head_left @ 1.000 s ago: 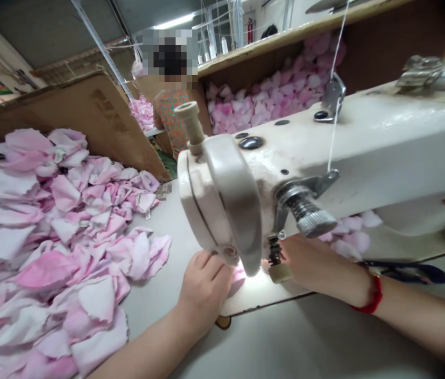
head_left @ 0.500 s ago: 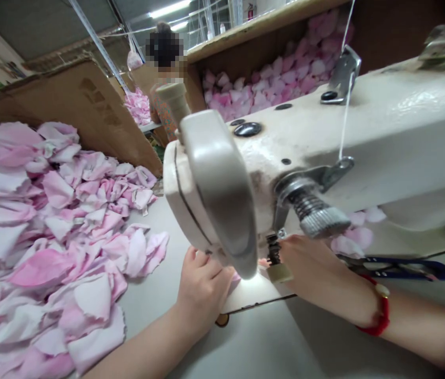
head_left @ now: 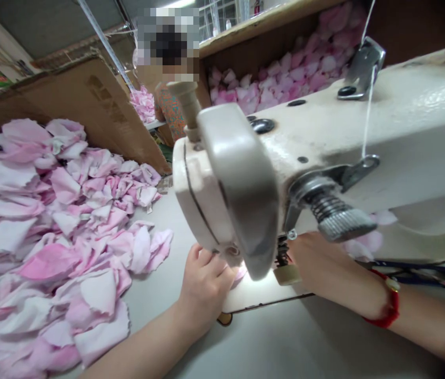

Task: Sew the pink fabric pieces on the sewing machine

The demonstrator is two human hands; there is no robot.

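A big white sewing machine fills the view from 12 to 3 o'clock. A heap of pink cloth pieces lies on the table at 9 o'clock. A small pink cloth piece sits by the presser foot, at 5 o'clock. The left hand is curled, and it touches that cloth, but I cannot tell if it grips. The right hand is just beside the foot, and I cannot tell if it grips anything. Blue-handled scissors lie near it.
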